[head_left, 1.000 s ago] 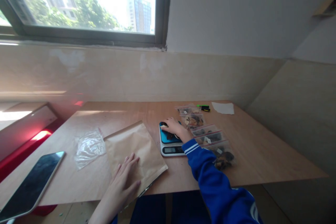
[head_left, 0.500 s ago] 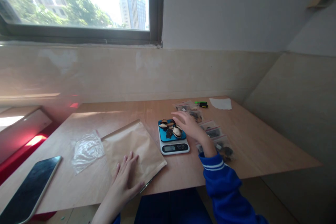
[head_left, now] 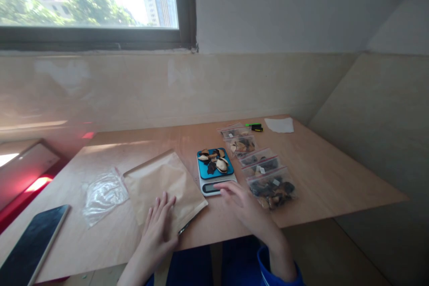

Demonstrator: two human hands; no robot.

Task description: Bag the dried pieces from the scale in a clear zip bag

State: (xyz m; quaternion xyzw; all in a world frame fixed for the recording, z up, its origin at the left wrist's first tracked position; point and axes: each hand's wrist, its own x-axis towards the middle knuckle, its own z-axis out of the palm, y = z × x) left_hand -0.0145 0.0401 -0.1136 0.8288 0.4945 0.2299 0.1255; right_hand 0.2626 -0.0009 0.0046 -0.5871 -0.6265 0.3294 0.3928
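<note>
A small kitchen scale [head_left: 216, 173] with a blue top sits on the wooden table [head_left: 318, 174], carrying several dark and pale dried pieces [head_left: 214, 161]. My right hand [head_left: 239, 203] hovers with fingers spread just in front of the scale's display and holds nothing. My left hand [head_left: 157, 228] lies flat on the near end of a brown paper envelope [head_left: 161, 183]. To the right of the scale runs a row of several clear zip bags [head_left: 264, 170] filled with dried pieces.
An empty clear plastic bag [head_left: 103, 194] lies left of the envelope, and a dark phone [head_left: 31, 246] lies at the table's near-left edge. A green and black marker [head_left: 254, 127] and a white paper [head_left: 279, 125] sit at the far right, near the wall.
My right hand left the scale's top, where it had covered the dried pieces, and drew back toward me to the front of the scale. The view shifted right. My left hand stayed on the envelope.
</note>
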